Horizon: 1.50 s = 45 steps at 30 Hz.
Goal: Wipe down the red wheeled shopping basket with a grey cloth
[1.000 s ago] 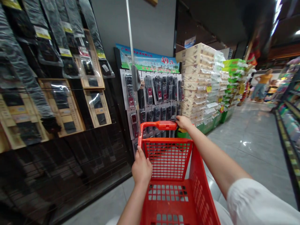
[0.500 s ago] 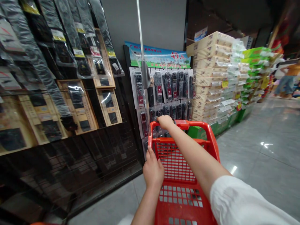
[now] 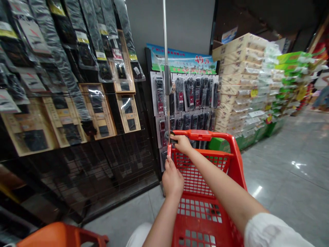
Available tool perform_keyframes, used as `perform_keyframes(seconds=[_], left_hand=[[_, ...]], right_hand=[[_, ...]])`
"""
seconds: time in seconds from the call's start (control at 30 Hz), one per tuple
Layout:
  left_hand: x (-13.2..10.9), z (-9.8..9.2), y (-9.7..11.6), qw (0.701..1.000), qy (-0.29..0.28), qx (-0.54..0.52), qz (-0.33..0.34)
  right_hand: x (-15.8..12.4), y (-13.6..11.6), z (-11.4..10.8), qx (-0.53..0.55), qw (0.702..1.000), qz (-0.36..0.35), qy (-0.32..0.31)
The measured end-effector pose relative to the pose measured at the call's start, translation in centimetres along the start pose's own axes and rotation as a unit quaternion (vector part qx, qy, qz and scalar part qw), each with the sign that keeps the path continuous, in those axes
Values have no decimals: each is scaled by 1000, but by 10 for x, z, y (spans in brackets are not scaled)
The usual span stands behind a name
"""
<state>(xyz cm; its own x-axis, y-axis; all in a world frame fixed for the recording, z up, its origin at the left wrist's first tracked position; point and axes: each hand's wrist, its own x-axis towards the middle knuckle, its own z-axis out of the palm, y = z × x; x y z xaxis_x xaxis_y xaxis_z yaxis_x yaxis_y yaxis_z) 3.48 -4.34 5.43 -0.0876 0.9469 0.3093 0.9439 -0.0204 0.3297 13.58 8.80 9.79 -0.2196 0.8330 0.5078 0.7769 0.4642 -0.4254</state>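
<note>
A red shopping cart (image 3: pixel 205 135) stands in front of me, its basket grid facing up. My left hand (image 3: pixel 173 178) is closed around the cart's left side frame, just below the upper corner. My right hand (image 3: pixel 182 143) reaches across to that same corner, its fingers closed on a small dark grey, cloth-like thing (image 3: pixel 167 136); its exact kind is unclear. A tall metal pole (image 3: pixel 166 37) with a grey sleeve rises upright beside this corner, close to the right fingertips. Whether the fingers touch the pole I cannot tell.
Packaged belts (image 3: pixel 84 51) and boxed belts (image 3: pixel 96 113) hang on a rack at left. A display panel (image 3: pixel 181 60) with more belts stands behind the cart. Stacked cartons (image 3: pixel 231 79) line the right side. An orange plastic object (image 3: pixel 51 236) sits at lower left; grey floor (image 3: pixel 290 181) extends right.
My right hand has come off the top bar down to the left corner, with the grey thing now showing more. The view has shifted left, bringing the orange object further in.
</note>
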Motion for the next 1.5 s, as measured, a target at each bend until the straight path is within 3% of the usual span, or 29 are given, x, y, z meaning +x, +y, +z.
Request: perform_keyframes(seconds=[0.13,0.23,0.33,0.47,0.53,0.67,0.83,1.03,1.1,1.27,1.4,1.5], left_hand=[[0,1,0,1000,1,-1,-3],[0,1,-1,1000,-3,-9,-8],[1,4,-2,1000,0,-28,-9],[1,8,-2,999,15,-34,-9],[1,9,-2,999,21,-27,-8],[0,8,0,999,26,-19,-9],[1,7,0,998,37,-26,-37],[0,13,-1,998,49,-21,-15],[1,16,0,998,58,-8,-11],[2,17,-1,998,57,17,4],[0,12,-5,999,36,8,4],[0,10,-5,999,31,-17,3]], right_hand=[[-13,0,-8,-12,1000,-1,-13],[-31,-5,-5,-21,999,-7,28],[-48,-16,1,-65,995,-62,43],[-48,-27,-5,-158,975,-145,-55],[-41,-29,-12,-192,968,-137,-82],[-41,-30,-19,-209,970,-96,-74],[-57,-30,-28,-186,956,-163,-158],[-42,-16,-43,-297,948,33,-114],[-39,-18,-35,-295,948,36,-117],[-45,-26,-14,-273,954,-45,-118],[-66,-6,-30,-256,954,-80,-133],[-84,11,-47,-265,957,-7,-114]])
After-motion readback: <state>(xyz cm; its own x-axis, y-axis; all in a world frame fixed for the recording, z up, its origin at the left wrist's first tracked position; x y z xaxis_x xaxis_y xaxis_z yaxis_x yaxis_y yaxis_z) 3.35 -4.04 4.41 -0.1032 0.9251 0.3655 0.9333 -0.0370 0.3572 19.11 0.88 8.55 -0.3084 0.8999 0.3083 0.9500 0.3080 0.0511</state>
